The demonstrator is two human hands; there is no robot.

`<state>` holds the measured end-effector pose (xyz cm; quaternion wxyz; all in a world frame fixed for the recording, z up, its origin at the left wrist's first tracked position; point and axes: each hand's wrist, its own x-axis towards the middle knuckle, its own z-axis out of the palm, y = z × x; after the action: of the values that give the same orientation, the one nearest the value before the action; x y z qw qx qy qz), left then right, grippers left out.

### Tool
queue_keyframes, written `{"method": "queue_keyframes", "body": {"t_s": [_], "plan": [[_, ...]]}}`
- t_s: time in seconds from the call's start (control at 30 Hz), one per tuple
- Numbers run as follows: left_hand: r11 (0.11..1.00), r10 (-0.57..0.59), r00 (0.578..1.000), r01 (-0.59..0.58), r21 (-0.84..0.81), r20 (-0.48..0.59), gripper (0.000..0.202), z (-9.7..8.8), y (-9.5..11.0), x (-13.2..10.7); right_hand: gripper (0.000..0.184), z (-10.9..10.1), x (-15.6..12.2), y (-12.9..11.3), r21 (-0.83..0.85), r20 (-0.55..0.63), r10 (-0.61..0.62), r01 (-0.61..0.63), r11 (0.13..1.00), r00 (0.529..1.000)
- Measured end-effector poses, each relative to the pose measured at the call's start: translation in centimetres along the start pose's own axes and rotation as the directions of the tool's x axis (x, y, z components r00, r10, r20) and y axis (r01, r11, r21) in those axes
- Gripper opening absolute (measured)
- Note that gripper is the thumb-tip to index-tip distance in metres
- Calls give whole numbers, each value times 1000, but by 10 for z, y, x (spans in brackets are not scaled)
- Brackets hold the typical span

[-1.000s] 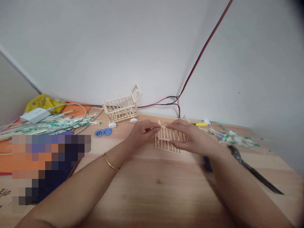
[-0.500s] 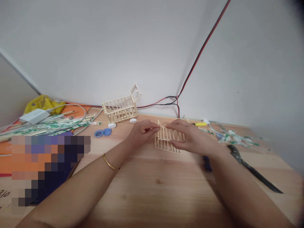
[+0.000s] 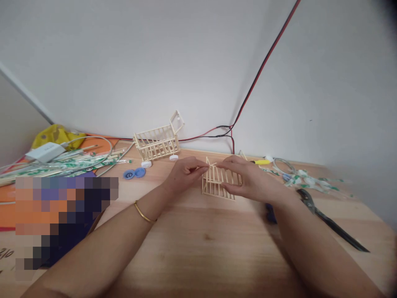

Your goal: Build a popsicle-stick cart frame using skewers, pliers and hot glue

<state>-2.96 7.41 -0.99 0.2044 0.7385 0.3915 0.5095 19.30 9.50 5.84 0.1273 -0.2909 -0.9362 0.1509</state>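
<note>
Between my hands a small slatted frame of thin wooden sticks [image 3: 217,191] rests on the table. The thumb and forefinger of my left hand [image 3: 187,176] are pinched together at its upper left corner, where short stick ends stick out. My right hand [image 3: 248,178] grips the same frame from the right, fingers over the top and thumb lower on the slats. It hides the frame's right part. Behind my left hand stands a stick cart [image 3: 158,142] with white wheels and a raised handle.
Blue bottle caps [image 3: 134,173] lie left of my hands. Bundles of wrapped sticks [image 3: 77,161] and a white charger [image 3: 46,152] are further left. Black-handled pliers [image 3: 331,223], a yellow-handled tool [image 3: 262,162] and torn wrappers [image 3: 307,180] lie to the right. A wall rises behind.
</note>
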Motion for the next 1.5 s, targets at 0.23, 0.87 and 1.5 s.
{"method": "queue_keyframes", "body": {"t_s": [0.23,0.87,1.5], "plan": [[1000,9,1000,-9,12,-7,15,0,0,0,44,0,-1,-1,4,3,20,-20,1000,1000],[1000,-25,1000,25,0,2,17,1,0,-1,48,0,0,-1,-22,-13,14,-15,1000,1000],[999,-17,1000,18,42,-16,17,0,-1,0,55,-7,-5,2,33,-5,92,-92,995,996]]}}
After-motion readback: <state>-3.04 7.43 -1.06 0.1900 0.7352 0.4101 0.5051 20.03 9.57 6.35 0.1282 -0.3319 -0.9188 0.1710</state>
